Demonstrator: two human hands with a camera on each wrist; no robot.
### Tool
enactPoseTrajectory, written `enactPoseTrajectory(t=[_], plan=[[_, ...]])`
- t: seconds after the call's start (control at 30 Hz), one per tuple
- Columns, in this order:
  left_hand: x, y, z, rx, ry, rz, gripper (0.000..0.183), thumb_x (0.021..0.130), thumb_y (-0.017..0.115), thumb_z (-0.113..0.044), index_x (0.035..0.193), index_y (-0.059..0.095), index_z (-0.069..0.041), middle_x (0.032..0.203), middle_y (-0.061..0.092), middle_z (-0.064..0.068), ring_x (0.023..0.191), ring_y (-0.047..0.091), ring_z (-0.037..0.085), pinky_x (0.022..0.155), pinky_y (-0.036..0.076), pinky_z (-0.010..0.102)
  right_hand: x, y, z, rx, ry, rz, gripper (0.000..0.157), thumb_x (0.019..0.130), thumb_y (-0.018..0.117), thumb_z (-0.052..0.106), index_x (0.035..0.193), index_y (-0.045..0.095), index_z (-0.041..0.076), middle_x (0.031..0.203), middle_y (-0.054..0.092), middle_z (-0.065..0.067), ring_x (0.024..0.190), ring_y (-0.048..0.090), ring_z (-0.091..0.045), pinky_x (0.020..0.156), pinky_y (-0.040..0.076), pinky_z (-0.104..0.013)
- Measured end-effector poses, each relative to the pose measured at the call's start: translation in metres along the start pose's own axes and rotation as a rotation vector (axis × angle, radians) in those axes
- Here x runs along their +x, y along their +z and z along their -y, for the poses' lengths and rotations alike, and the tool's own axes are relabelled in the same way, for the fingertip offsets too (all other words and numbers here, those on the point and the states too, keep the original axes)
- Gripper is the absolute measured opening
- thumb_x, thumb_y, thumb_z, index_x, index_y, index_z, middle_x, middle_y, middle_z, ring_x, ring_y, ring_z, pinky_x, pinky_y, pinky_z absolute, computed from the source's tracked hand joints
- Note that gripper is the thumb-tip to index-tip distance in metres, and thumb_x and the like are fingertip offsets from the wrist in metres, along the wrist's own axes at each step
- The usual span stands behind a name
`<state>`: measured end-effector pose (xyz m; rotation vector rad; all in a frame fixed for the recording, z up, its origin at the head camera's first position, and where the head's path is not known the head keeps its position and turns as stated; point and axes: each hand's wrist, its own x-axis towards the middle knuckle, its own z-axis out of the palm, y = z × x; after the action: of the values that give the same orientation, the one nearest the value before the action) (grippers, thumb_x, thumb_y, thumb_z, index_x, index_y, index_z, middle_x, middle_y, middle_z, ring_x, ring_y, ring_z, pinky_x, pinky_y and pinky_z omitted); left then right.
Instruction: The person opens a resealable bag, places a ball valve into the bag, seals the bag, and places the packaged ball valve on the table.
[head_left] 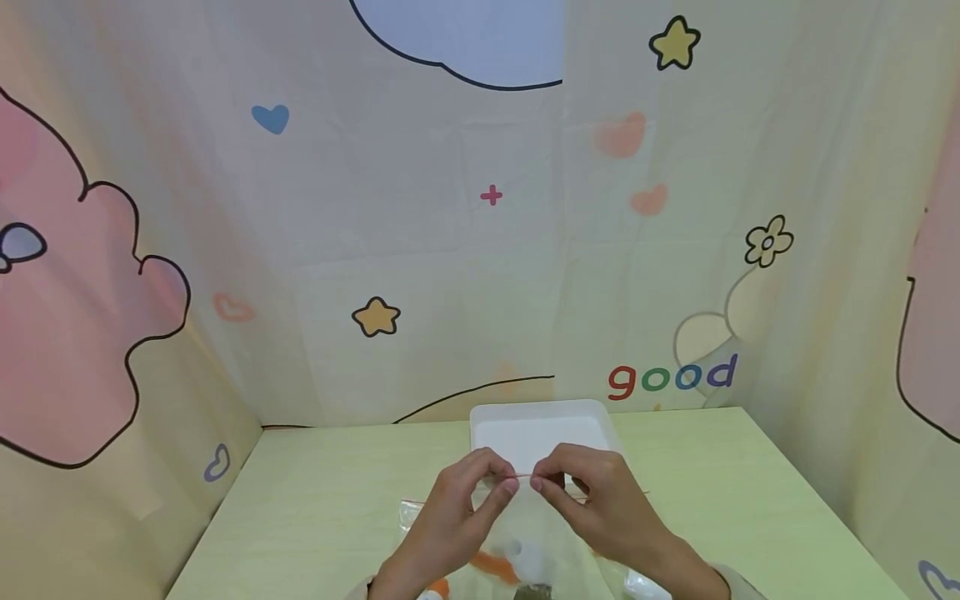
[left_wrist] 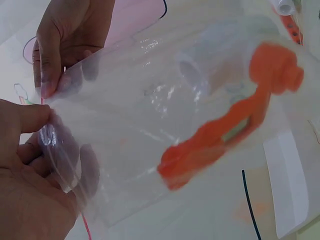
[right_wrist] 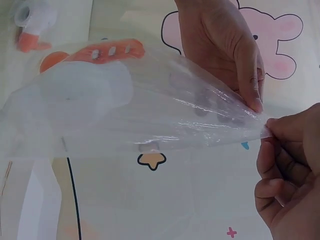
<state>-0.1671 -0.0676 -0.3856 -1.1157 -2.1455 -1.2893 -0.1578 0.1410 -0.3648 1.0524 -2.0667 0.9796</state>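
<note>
A clear plastic zip bag [left_wrist: 125, 130] hangs stretched between both hands. My left hand [head_left: 457, 512] pinches its top edge between thumb and fingers. Close beside it, my right hand [head_left: 596, 504] pinches the same edge, with a narrow gap between the fingertips. Inside the bag, seen through the plastic, lie a long orange piece with holes [left_wrist: 210, 135] and a whitish cylindrical part [left_wrist: 192, 70]. In the right wrist view, the orange piece [right_wrist: 107, 51] sits above a pale, rounded shape. What exactly these pieces are, I cannot tell.
A white tray [head_left: 540, 429] stands behind the hands on the pale green table [head_left: 300, 500]. More clear plastic [head_left: 641, 585] lies by the right forearm. A small dark brown object [head_left: 532, 592] shows at the bottom edge. Printed curtains [head_left: 420, 208] surround the table's back and sides.
</note>
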Motion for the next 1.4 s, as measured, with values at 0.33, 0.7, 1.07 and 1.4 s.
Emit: enactPoseTrajectory(t=[0.33, 0.7, 1.07, 1.4], plan=[[-0.003, -0.013, 0.004, 0.034, -0.028, 0.081, 0.004, 0.099, 0.058, -0.02, 0.096, 0.061, -0.018, 0.088, 0.061, -0.01, 0.082, 0.055, 0.001, 0.075, 0.051, 0.023, 0.001, -0.005, 0.001, -0.049, -0.018, 0.025, 0.018, 0.084, 0.074, 0.003, 0.087, 0.067, 0.019, 0.078, 0.061, 0.014, 0.072, 0.055, 0.002, 0.069, 0.047, -0.011], [-0.004, -0.016, 0.002, 0.159, -0.015, 0.084, 0.009, 0.1, 0.056, -0.026, 0.098, 0.06, -0.018, 0.09, 0.059, -0.011, 0.085, 0.055, 0.0, 0.075, 0.05, 0.021, 0.001, -0.008, 0.0, -0.044, -0.034, 0.007, 0.019, 0.083, 0.074, 0.002, 0.087, 0.068, 0.019, 0.078, 0.064, 0.012, 0.072, 0.055, 0.001, 0.067, 0.047, -0.011], [-0.003, -0.017, 0.004, 0.218, 0.049, 0.036, 0.008, 0.1, 0.057, -0.023, 0.095, 0.06, -0.018, 0.086, 0.057, -0.011, 0.081, 0.052, 0.0, 0.07, 0.047, 0.017, 0.001, -0.011, -0.002, -0.029, -0.031, 0.002, 0.016, 0.083, 0.074, 0.002, 0.087, 0.069, 0.017, 0.078, 0.066, 0.009, 0.072, 0.055, 0.001, 0.065, 0.046, -0.011], [-0.007, -0.021, 0.007, 0.173, -0.018, 0.06, 0.005, 0.098, 0.06, -0.021, 0.093, 0.061, -0.018, 0.084, 0.058, -0.011, 0.08, 0.052, 0.0, 0.069, 0.048, 0.02, 0.0, -0.014, -0.001, -0.037, -0.006, -0.009, 0.02, 0.081, 0.076, 0.001, 0.085, 0.069, 0.019, 0.076, 0.064, 0.012, 0.069, 0.053, 0.001, 0.063, 0.045, -0.01]])
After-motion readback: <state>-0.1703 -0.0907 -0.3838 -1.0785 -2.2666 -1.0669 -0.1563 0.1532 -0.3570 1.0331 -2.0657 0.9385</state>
